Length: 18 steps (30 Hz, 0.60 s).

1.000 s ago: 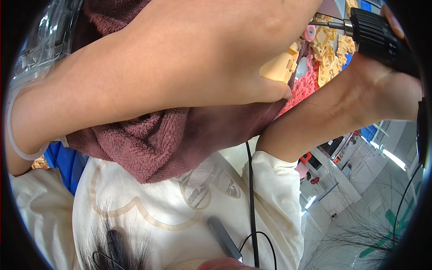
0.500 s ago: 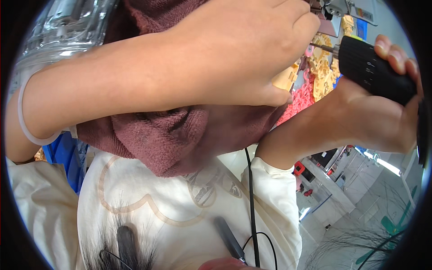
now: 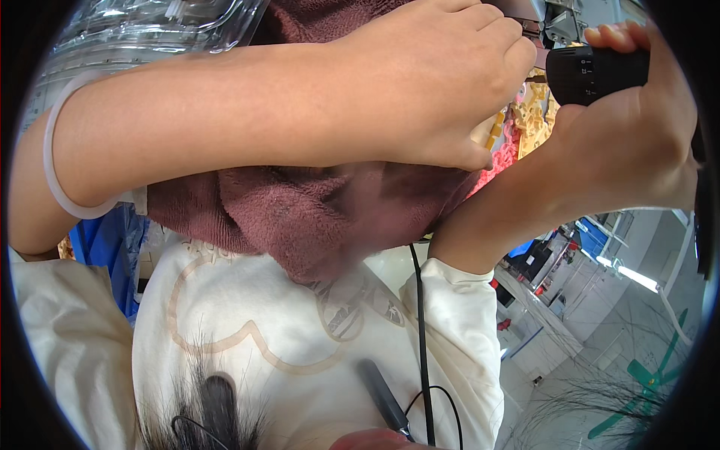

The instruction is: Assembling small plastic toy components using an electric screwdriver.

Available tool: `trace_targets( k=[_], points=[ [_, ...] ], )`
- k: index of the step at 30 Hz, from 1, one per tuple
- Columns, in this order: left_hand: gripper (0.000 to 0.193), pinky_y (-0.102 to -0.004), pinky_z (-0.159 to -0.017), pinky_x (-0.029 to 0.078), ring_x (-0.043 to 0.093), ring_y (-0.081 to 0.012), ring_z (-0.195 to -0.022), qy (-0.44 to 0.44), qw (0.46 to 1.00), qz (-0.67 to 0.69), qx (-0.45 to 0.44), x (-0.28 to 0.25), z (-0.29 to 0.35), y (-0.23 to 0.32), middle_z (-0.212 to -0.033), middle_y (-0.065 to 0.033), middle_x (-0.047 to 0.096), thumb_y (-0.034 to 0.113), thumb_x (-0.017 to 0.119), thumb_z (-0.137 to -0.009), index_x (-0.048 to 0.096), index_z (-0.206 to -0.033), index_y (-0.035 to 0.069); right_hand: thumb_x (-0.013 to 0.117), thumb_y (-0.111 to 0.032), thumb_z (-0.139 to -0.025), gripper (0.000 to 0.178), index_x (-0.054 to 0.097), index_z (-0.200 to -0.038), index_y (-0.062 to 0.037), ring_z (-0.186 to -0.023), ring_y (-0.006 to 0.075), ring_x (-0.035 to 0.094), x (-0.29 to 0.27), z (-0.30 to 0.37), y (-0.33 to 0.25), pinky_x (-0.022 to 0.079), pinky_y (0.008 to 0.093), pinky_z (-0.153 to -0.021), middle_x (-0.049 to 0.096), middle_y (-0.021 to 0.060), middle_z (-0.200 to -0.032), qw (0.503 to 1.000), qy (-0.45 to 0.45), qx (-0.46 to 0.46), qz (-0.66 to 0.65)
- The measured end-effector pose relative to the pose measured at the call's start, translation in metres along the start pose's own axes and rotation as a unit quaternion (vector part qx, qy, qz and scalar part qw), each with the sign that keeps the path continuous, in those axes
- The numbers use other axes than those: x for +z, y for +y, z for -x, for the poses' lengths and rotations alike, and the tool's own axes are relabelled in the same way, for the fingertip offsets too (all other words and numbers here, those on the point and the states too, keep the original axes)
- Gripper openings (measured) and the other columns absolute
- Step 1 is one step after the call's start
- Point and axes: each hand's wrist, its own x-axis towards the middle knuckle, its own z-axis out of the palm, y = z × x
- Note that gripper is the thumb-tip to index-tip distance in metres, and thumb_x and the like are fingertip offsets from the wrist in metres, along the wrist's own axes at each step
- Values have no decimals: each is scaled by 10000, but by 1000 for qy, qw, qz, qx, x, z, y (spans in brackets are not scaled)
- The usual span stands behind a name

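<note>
My left hand (image 3: 450, 86) reaches across from the left with curled fingers, back of the hand up. Its fingertips and whatever they grip are hidden, though a pale yellow plastic piece (image 3: 484, 133) shows between thumb and palm. My right hand (image 3: 637, 124) is wrapped round a black electric screwdriver (image 3: 592, 75) with a marked adjusting collar. The tool lies nearly level, and its thin shaft points left, ending close by my left fingers; the very tip is out of sight. A maroon towel (image 3: 300, 210) lies bunched beneath my left forearm.
Beyond my hands lie heaps of yellow plastic parts (image 3: 536, 120) and pink plastic parts (image 3: 504, 154). Clear plastic trays (image 3: 150, 34) stand at the upper left, blue bins (image 3: 109, 244) below. A black cable (image 3: 420, 322) hangs down my front. Grey metal equipment (image 3: 562, 26) stands at the upper right.
The screwdriver and my right hand have moved upward, and the tool has swung from a slant to nearly level. My left hand has shifted slightly, still curled.
</note>
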Motion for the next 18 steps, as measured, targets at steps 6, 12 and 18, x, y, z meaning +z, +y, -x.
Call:
trace_targets(
  k=[6,12,18],
  points=[
    [481,-380,-923,455,604,-339,-981,57,998,-34,22,5,3,-3,-1004,-267,618,213,564,-814,571,-1103,-172,587,-101,-802,97,506,-803,-48,-640,168,509,-13,-15,0,453,334,-612,481,54,-733,1000,10,-6,4],
    [493,-376,-937,449,601,-331,-1006,41,996,-79,31,4,4,-3,-1033,-270,617,222,557,-820,569,-1111,-176,586,-99,-799,94,506,-801,-49,-637,170,510,-8,-8,6,455,336,-610,482,54,-730,1000,23,-12,13],
    [503,-375,-935,447,595,-330,-1005,12,999,-28,16,3,3,-5,-1045,-273,614,227,535,-832,565,-1112,-190,584,-98,-796,91,506,-798,-51,-634,172,511,-22,-21,3,457,338,-608,484,54,-727,999,37,-18,18]
  ],
)
